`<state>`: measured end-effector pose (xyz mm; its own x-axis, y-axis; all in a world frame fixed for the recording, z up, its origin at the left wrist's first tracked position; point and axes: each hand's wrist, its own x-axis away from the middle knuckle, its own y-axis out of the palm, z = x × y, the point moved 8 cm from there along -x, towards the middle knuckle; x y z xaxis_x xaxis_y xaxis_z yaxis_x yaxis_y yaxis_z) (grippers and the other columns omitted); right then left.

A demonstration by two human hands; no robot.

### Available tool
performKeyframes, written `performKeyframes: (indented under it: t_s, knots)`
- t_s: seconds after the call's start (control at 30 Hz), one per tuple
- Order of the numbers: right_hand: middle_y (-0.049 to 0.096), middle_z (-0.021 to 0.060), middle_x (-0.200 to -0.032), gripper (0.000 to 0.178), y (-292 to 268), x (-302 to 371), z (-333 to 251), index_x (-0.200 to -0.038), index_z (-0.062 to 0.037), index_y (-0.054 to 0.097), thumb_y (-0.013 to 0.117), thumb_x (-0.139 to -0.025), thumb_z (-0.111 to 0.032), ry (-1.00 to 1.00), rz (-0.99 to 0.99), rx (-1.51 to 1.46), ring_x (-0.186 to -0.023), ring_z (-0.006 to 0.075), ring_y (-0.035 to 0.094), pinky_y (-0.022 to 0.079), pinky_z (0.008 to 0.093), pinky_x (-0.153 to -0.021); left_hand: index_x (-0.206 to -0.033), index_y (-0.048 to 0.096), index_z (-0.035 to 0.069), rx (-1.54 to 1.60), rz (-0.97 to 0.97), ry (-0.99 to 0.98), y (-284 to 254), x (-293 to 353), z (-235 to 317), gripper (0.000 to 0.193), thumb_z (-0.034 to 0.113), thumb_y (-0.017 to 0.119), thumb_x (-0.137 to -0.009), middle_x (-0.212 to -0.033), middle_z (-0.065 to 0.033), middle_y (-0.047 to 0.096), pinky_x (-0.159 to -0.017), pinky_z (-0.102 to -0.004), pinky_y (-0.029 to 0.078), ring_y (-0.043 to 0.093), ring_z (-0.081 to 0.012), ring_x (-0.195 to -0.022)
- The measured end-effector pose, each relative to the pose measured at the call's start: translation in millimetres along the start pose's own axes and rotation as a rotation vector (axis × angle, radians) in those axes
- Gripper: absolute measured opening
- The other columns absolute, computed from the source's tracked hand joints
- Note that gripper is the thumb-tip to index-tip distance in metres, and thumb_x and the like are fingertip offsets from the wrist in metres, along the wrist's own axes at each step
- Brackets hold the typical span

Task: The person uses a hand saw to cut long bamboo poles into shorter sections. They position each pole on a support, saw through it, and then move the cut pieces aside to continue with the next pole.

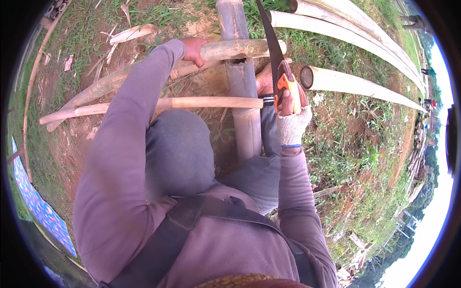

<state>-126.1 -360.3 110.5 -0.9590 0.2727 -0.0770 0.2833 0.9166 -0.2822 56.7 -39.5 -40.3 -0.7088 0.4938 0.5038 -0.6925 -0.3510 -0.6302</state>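
My left hand (194,51), bare, is closed round a thick bamboo pole (245,48). That pole lies crosswise over a thicker grey bamboo pole (242,84) on the ground, which has a dark hole near the crossing. In a white glove with bare fingers, my right hand (293,113) grips the orange handle of a handsaw (273,41). Its dark blade points up and away, beside the pole's right end; I cannot tell whether it touches the bamboo. A thinner bamboo pole (211,102) also crosses the grey one, nearer me. My bare foot (264,81) is just behind the saw handle.
Several long pale bamboo poles (331,36) lie at the far right, with another cut pole (355,85) ending near my right hand. Dry husk (132,33) litters the grassy soil at left. A blue patterned sheet (41,206) lies at the left edge. People stand far off right.
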Motion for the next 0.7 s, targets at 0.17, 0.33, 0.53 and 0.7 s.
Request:
performKeyframes:
  t_s: [0.17, 0.33, 0.53, 0.7]
  knots:
    - [0.074, 0.0196, -0.129, 0.050, -66.3, 103.9, -29.9, -0.144, 0.0083, 0.060, 0.068, -0.107, -0.026, -0.018, -0.005, 0.149, -0.118, 0.0243, 0.071, 0.059, 0.0379, -0.098, -0.143, 0.063, 0.005, 0.061, -0.021, 0.009, 22.4, 2.9, 6.9, 0.084, 0.021, 0.092, -0.065, -0.119, -0.0169, 0.078, -0.098, -0.0407, 0.056, 0.073, -0.0310, -0.109]
    - [0.075, 0.0192, -0.126, 0.053, -74.8, 116.1, -12.8, -0.141, 0.0070, 0.063, 0.069, -0.107, -0.033, 0.007, -0.047, 0.143, -0.112, 0.0253, 0.074, 0.058, 0.0370, -0.097, -0.143, 0.063, 0.004, 0.070, -0.033, -0.038, 15.5, 5.9, 6.1, 0.085, 0.023, 0.093, -0.065, -0.122, -0.0176, 0.077, -0.102, -0.0403, 0.055, 0.072, -0.0323, -0.113]
    - [0.072, 0.0071, -0.107, 0.048, -6.4, -19.7, -12.9, -0.137, 0.0009, 0.064, 0.081, -0.100, -0.024, -0.008, -0.001, 0.059, -0.083, 0.0091, 0.064, 0.053, 0.0250, -0.070, -0.154, 0.051, 0.010, -0.210, 0.110, -0.042, -7.4, 9.0, 28.4, 0.098, 0.032, 0.095, -0.069, -0.132, -0.0200, 0.071, -0.106, -0.0470, 0.054, 0.069, -0.0392, -0.122]
    - [0.069, 0.0051, -0.095, 0.037, -0.4, -3.5, -31.3, -0.123, 0.0001, 0.063, 0.082, -0.100, -0.022, -0.161, -0.050, 0.135, -0.077, 0.0084, 0.062, 0.052, 0.0268, -0.068, -0.150, 0.050, 0.015, -0.327, 0.368, -0.056, 6.8, 24.3, 75.7, 0.085, 0.043, 0.089, -0.080, -0.131, -0.0202, 0.070, -0.102, -0.0535, 0.055, 0.070, -0.0427, -0.120]
